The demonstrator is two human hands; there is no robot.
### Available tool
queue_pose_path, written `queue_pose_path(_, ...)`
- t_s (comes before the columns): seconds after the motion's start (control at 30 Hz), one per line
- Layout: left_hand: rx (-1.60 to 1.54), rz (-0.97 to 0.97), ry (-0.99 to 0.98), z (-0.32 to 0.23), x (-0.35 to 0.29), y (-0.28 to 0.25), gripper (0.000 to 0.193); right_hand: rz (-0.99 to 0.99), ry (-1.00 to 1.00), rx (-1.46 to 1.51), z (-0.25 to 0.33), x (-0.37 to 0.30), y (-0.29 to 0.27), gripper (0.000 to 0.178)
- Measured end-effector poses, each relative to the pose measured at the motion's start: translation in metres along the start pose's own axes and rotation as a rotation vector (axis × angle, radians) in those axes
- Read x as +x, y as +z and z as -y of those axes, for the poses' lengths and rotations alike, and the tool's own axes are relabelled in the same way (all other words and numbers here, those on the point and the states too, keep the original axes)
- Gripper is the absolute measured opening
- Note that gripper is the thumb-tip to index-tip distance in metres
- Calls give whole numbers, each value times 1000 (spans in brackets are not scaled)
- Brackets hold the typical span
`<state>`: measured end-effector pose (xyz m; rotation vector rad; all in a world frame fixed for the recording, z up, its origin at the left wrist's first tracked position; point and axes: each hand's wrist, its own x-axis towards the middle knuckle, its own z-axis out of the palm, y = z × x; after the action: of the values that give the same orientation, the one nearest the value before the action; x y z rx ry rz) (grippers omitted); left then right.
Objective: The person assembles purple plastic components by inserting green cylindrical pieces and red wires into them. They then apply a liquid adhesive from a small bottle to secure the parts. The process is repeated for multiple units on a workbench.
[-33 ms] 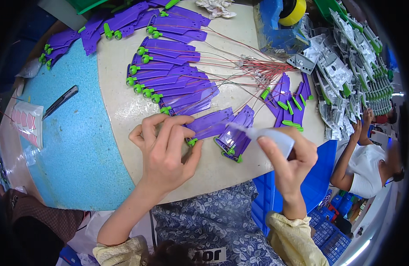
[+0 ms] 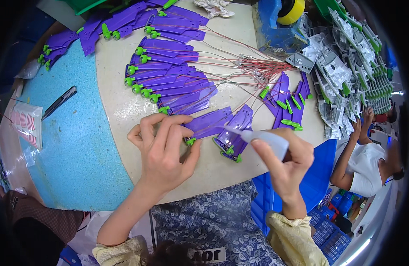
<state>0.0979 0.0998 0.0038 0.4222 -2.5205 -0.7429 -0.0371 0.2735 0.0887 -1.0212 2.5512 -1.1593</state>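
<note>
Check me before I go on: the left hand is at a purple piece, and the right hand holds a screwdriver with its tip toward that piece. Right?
Not quite: the head view shows the right hand holding a pale bottle, not a screwdriver. The left hand is at a purple piece, and the bottle's tip is toward that piece.

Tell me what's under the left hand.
From under the left hand, a green-tipped purple piece and pale tabletop show; anything directly beneath it is covered.
</note>
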Motion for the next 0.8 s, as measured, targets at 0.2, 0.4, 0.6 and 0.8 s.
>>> queue_pose_path(0.2, 78, 34, 201, -18, -19, 2, 37, -118, 251, 211, -7, -2, -16, 16)
queue_pose_path(0.4, 110, 45, 38, -16, -9, 5, 31, -59, 168, 195, -7, -11, -20, 14)
queue_pose_path(0.6, 12, 12, 21, -11, -7, 1, 34, -20, 26, 25, -12, -4, 7, 20)
queue_pose_path(0.8, -25, 20, -1, -11, -7, 2, 36, 37, -31, 22, -3, -9, -3, 18)
